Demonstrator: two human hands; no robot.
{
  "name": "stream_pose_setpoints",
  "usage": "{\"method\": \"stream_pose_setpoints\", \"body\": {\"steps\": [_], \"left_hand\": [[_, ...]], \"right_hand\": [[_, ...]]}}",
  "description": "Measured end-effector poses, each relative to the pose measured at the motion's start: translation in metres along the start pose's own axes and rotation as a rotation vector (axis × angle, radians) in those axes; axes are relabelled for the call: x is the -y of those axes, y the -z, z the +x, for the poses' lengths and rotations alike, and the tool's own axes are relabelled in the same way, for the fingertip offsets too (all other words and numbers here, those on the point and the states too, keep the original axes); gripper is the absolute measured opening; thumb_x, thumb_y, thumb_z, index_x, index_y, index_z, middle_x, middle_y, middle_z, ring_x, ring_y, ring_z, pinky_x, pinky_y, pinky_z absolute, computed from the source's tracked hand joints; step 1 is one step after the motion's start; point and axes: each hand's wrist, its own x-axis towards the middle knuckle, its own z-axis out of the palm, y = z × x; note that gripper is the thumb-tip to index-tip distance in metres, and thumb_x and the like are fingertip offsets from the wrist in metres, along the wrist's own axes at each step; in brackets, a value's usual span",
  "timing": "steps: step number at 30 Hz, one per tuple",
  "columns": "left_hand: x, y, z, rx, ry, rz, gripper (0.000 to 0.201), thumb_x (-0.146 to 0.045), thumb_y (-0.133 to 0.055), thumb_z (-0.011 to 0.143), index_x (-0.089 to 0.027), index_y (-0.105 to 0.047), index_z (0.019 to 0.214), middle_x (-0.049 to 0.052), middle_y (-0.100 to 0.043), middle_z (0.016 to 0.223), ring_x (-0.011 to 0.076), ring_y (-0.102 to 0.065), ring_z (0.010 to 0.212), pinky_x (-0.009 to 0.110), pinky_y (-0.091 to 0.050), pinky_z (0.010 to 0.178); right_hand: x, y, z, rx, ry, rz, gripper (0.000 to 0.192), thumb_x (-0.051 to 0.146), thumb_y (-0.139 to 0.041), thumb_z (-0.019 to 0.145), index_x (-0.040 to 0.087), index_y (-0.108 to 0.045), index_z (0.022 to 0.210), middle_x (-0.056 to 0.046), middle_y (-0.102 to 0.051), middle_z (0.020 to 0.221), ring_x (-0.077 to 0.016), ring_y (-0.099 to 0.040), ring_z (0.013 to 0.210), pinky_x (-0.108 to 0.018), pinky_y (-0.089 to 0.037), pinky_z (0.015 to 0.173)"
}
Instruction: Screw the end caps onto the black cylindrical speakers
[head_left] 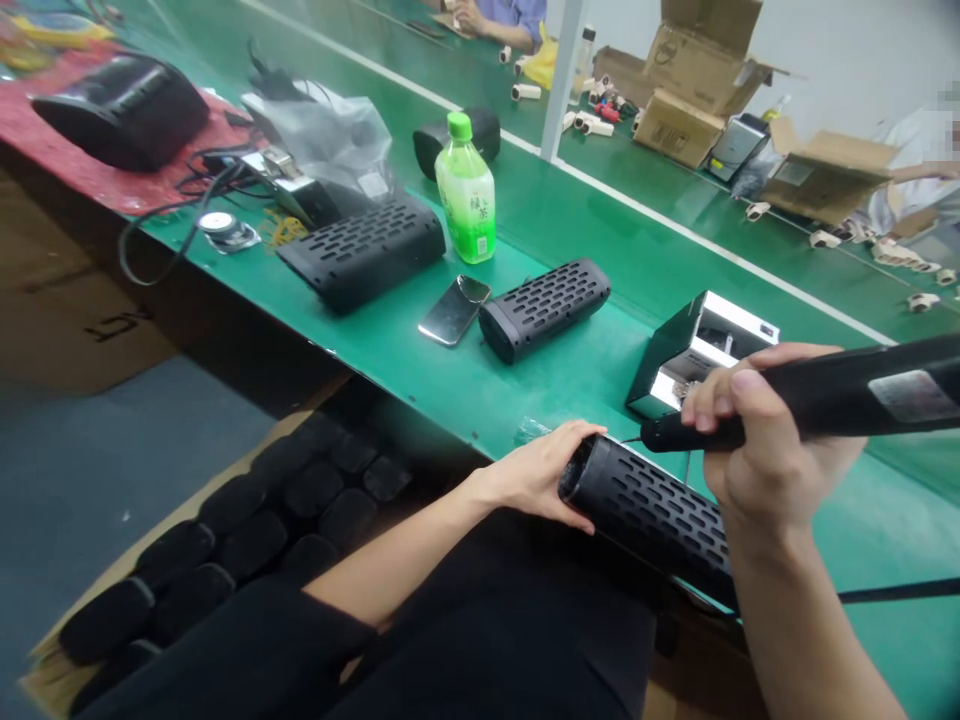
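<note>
Our left hand (pixel 541 472) clasped the end of a black perforated cylindrical speaker shell (pixel 649 512) at the green bench's (pixel 570 370) near edge; our right hand (pixel 757 440) gripped a black electric screwdriver (pixel 825 400) above it.

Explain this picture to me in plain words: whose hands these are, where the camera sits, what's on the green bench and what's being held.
The one picture comes from a camera worn on a person's head, looking down at their own bare hands. The left hand grips the end of a black slotted speaker shell at the near edge of the green bench. The right hand holds a black power screwdriver, tip down at the shell. On the bench lie two more shells, a phone, a green bottle, a small black box and cables. A carton of black parts sits below. Other people work at the far side.
</note>
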Motion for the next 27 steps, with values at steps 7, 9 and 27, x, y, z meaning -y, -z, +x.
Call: {"method": "stream_pose_setpoints", "body": {"steps": [7, 9, 27], "left_hand": [[-0.004, 0.0, 0.001, 0.022, 0.062, -0.02, 0.119, -0.086, -0.105, 0.107, -0.021, -0.043, 0.185, 0.027, -0.061, 0.173, 0.0483, -0.066, 0.165, 0.069, -0.058, 0.146], [-0.006, 0.0, 0.001, 0.029, 0.084, -0.018, 0.121, -0.086, -0.106, 0.106, -0.021, -0.042, 0.185, 0.026, -0.061, 0.173, 0.049, -0.066, 0.164, 0.07, -0.058, 0.145], [-0.002, 0.0, 0.004, 0.046, 0.121, -0.056, 0.119, -0.095, -0.102, 0.104, -0.021, -0.047, 0.18, 0.026, -0.063, 0.168, 0.0496, -0.068, 0.159, 0.071, -0.06, 0.141]], "right_hand": [[-0.012, 0.01, -0.007, 0.084, -0.018, -0.028, 0.016, 0.015, -0.087, 0.107, 0.024, -0.076, 0.114, 0.007, -0.063, 0.072, -0.0144, -0.063, 0.057, -0.032, -0.057, 0.058], [-0.016, 0.011, -0.01, 0.099, -0.01, -0.032, 0.016, 0.014, -0.087, 0.11, 0.023, -0.075, 0.115, 0.007, -0.064, 0.073, -0.0143, -0.064, 0.057, -0.031, -0.058, 0.058], [-0.035, 0.005, -0.013, 0.273, -0.01, 0.166, 0.023, 0.003, -0.081, 0.108, 0.024, -0.074, 0.113, 0.008, -0.07, 0.085, -0.0078, -0.064, 0.059, -0.021, -0.058, 0.057]]}}
